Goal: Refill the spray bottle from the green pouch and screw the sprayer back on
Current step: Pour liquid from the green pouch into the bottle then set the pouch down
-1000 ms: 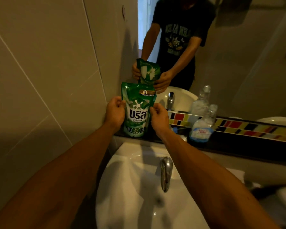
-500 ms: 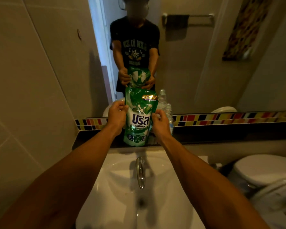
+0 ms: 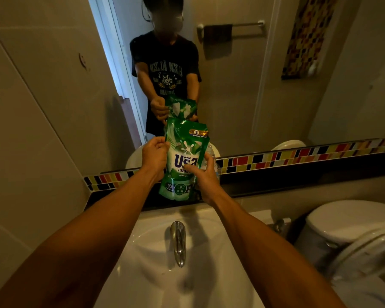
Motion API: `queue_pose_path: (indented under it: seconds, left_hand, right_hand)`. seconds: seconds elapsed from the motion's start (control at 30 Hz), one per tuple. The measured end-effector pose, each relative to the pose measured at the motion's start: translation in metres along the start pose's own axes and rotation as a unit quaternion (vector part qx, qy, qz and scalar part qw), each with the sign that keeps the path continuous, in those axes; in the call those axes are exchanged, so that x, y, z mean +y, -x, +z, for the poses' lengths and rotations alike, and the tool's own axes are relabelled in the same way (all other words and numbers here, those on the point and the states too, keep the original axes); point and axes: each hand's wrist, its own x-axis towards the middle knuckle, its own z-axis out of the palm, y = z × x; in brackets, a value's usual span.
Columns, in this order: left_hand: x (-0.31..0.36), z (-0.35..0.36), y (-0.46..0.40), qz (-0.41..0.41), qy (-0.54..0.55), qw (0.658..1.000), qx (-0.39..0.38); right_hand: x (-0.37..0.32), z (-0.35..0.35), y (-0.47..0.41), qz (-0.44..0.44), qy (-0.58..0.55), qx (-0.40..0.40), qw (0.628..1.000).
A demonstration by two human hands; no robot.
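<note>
A dim bathroom: a white sink (image 3: 142, 274) with a chrome tap (image 3: 177, 243) below a dark ledge (image 3: 298, 183) and mirror (image 3: 276, 85). The green pouch (image 3: 182, 161) stands upright on the ledge. The left hand (image 3: 153, 156) pinches its upper left edge; the right hand (image 3: 206, 176), fingers loosely spread, touches its right side, where a clear bottle (image 3: 211, 152) peeks out behind.

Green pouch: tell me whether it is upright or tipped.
Upright. The pouch stands label-up over the ledge, gripped at its left edge by the left hand; the top isn't angled down.

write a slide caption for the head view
Left hand grips the upright green pouch over the sink ledge; right hand reaches across its front.
</note>
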Motion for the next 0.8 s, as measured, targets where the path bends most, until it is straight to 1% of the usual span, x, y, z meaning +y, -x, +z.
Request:
queue_pose_path:
  seconds: [0.23, 0.43, 0.57, 0.8]
  left_hand:
    - [-0.005, 0.004, -0.004, -0.025, 0.036, 0.999, 0.024]
    - [-0.004, 0.007, -0.006, -0.038, 0.029, 0.998, 0.047]
    - [-0.002, 0.007, -0.01, -0.02, -0.001, 0.998, 0.056]
    - [0.01, 0.011, -0.013, 0.037, -0.069, 0.997, 0.027]
  right_hand:
    - [0.025, -0.003, -0.003, -0.064, 0.073, -0.024, 0.995]
    - [0.032, -0.001, -0.002, -0.108, 0.068, -0.026, 0.991]
    - [0.03, 0.0, -0.002, -0.106, 0.073, -0.024, 0.991]
    - [0.027, -0.001, -0.006, -0.089, 0.067, -0.029, 0.993]
